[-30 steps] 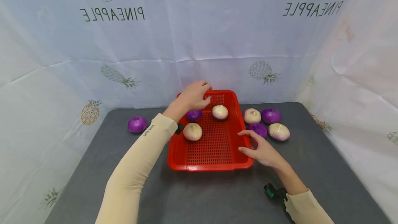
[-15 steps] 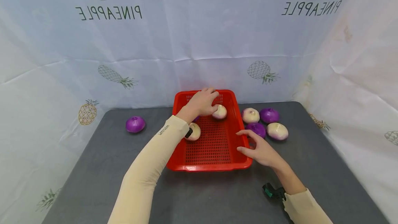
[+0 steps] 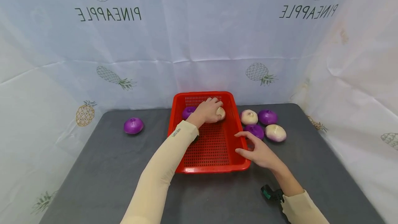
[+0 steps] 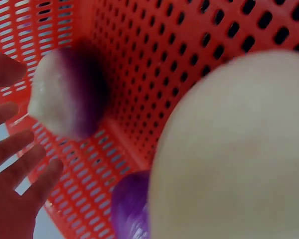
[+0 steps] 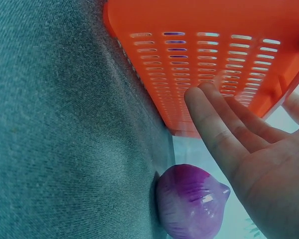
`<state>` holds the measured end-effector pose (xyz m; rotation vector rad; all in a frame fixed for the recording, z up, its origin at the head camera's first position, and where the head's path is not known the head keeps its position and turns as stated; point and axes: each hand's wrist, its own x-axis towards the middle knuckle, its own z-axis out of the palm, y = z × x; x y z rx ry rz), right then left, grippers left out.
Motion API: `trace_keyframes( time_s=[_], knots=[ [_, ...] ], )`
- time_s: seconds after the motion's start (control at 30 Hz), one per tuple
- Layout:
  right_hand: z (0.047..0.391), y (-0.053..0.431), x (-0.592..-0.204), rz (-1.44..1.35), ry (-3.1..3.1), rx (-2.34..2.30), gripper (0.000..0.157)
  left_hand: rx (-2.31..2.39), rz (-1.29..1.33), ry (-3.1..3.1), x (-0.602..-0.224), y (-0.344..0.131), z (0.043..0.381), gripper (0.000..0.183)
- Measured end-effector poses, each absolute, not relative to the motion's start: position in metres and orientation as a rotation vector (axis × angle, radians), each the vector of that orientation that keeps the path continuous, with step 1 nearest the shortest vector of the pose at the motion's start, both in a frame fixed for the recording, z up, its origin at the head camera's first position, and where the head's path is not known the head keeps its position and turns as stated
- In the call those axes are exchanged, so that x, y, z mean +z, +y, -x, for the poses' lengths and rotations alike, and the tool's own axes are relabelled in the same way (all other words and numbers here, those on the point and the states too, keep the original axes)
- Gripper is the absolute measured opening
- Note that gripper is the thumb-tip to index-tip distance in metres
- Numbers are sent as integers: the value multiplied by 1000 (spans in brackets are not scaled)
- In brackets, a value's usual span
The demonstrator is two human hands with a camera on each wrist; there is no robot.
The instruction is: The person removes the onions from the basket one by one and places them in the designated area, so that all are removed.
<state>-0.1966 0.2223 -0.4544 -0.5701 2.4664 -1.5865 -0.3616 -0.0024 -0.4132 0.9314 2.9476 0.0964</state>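
Note:
In the head view, my left hand (image 3: pixel 206 111) reaches into a red perforated plastic basket (image 3: pixel 214 169), over a white-and-purple turnip (image 3: pixel 221 112). The left wrist view has that turnip (image 4: pixel 57 94) against the basket's wall, with extended fingers (image 4: pixel 27 172) and a visible gap before it. A second pale turnip (image 4: pixel 239 149) looms large below the wrist; in the head view the forearm mostly hides it. A purple onion (image 3: pixel 188 112) lies at the basket's back left. My right hand (image 3: pixel 260 150) rests at the basket's right rim, its fairly straight fingers (image 5: pixel 212 122) along the outer wall.
Right of the basket, two white turnips (image 3: pixel 275 132) and two purple onions (image 3: pixel 255 130) sit close together near the right hand. Another purple onion (image 3: pixel 133 126) lies alone at the left of the dark grey table (image 3: pixel 102 168). A pineapple-printed white cloth (image 3: pixel 202 37) hangs behind.
My left hand has moved right and down, from above the basket's back left to the turnip at back right. The purple onion behind it is uncovered again. My right hand stays at the rim.

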Motion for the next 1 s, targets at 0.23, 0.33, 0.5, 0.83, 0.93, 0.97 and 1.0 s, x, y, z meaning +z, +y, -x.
trace_keyframes(
  time_s=[0.23, 0.33, 0.5, 0.83, 0.93, 0.97, 1.0],
  knots=[
    [195, 220, -455, 573, 2466, -1594, 49, 95, -851, 2919, -431, 5, 366, 59],
    [194, 219, -456, 572, 2469, -1595, 48, 73, -842, 2911, -435, 7, 367, 60],
    [194, 220, -456, 574, 2467, -1593, 48, 74, -864, 2904, -436, 9, 365, 62],
    [197, 221, -456, 577, 2474, -1591, 49, 86, -859, 2895, -426, 3, 364, 68],
    [198, 221, -455, 580, 2477, -1591, 49, 108, -860, 2899, -417, 1, 362, 67],
    [198, 222, -455, 581, 2478, -1591, 49, 97, -864, 2899, -414, 1, 361, 67],
    [198, 222, -455, 583, 2479, -1590, 49, 79, -872, 2898, -411, 0, 359, 68]
  ],
)
